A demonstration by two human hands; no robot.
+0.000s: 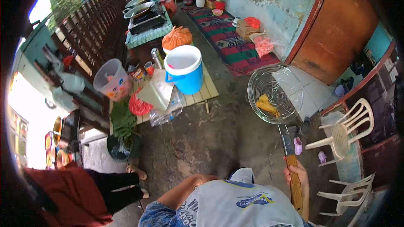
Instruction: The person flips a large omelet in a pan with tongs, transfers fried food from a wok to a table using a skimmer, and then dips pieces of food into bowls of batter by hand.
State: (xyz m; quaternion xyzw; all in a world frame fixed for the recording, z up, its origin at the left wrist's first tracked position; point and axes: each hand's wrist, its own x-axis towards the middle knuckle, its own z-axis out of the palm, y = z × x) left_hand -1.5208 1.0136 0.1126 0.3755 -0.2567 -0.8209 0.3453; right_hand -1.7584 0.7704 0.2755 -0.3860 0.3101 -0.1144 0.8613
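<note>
My right hand (pixel 300 175) is closed round the wooden handle (pixel 294 185) of a wire skimmer (pixel 280 82), held out in front of me to the right. A yellow-brown piece of food (pixel 267 105), which looks fried, lies in its round coiled-wire basket. On the left, my bent arm (pixel 185 188) comes across toward my white printed top (pixel 252 197). The left hand itself is hidden from view.
A low table (pixel 210 90) holds a blue bucket (pixel 185 75), a clear tub (pixel 111 80), a flask (pixel 157 58) and green leaves (pixel 123 120). Behind stands a stove (pixel 145 24) with pans. White plastic chairs (pixel 343 132) are at right; a person in dark red (pixel 69 195) stands left.
</note>
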